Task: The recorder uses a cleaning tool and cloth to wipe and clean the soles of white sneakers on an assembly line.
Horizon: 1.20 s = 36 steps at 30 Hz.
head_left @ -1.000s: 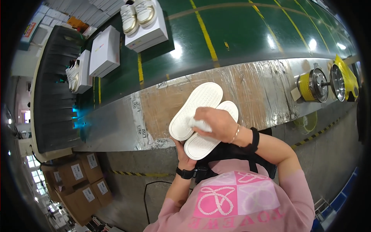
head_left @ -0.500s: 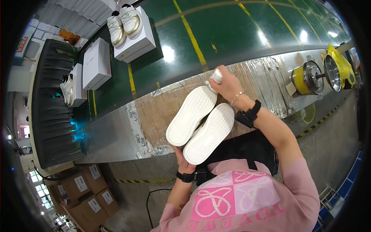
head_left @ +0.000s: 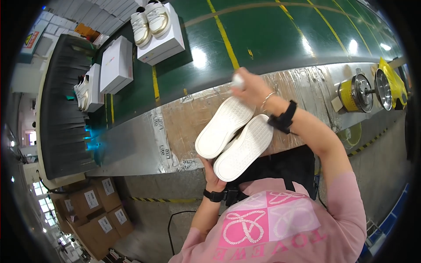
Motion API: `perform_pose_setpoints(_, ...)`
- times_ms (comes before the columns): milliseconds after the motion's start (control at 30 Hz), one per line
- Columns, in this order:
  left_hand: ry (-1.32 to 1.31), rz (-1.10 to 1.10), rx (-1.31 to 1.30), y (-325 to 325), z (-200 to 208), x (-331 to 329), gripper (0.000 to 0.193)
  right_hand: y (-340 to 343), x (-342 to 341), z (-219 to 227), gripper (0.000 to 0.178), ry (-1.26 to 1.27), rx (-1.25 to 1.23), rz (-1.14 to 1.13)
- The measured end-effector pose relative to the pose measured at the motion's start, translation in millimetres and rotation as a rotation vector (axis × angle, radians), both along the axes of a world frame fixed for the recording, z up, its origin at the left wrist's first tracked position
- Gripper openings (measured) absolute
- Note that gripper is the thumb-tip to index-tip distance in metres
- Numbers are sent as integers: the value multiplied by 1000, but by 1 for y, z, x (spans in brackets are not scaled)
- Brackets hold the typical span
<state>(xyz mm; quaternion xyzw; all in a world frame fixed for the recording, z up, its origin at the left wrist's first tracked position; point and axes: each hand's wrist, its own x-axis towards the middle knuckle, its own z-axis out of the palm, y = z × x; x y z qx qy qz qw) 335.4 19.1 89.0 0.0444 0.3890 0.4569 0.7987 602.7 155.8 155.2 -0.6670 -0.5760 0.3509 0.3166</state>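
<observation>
A: What surface and room surrounded the hands?

B: A metal bench (head_left: pixel 125 142) crossed the middle of the frame, overlaid by a taped sheet of brown cardboard (head_left: pixel 182 133). Above it ran a green conveyor belt (head_left: pixel 280 44) with yellow lines, bearing white shoeboxes at upper left and, on one box, a pair of white-and-gold sneakers (head_left: pixel 149 24). A black strip curtain (head_left: pixel 66 109) hung at far left; brown cartons (head_left: pixel 98 210) stood at lower left, and a yellow-and-silver canister (head_left: pixel 356 94) at right.

A: Where were the handled shoes, and how were they gripped?

B: The pair of white-soled shoes (head_left: pixel 217 133) lay soles up at the frame's centre. The left hand (head_left: pixel 213 179) gripped their lower ends, its thumb visible and its fingers mostly hidden. The right hand (head_left: pixel 253 91), somewhat blurred, was closed on a wadded white cloth (head_left: pixel 238 81) by the farther sole's upper end; contact could not be determined.
</observation>
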Motion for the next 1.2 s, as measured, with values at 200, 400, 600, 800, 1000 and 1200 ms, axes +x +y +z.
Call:
perform_pose_setpoints(200,5,-5,24,4,4,8,77,-3,-11,-8,36,-186,110,7)
perform_pose_setpoints(400,-7,-115,13,-3,7,4,83,-44,-132,47,30,41,382,681)
perform_pose_setpoints(600,20,-123,43,13,28,15,79,-45,-50,28,37,213,139,365)
perform_pose_setpoints(800,393,-534,731,74,88,-6,63,-46,60,-17,20,305,371,-401)
perform_pose_setpoints(1000,1337,-905,1623,138,96,33,45,-47,99,-55,19,322,308,-622)
perform_pose_setpoints(1200,720,-849,1044,237,117,-6,15,-44,111,-84,20,276,286,-689)
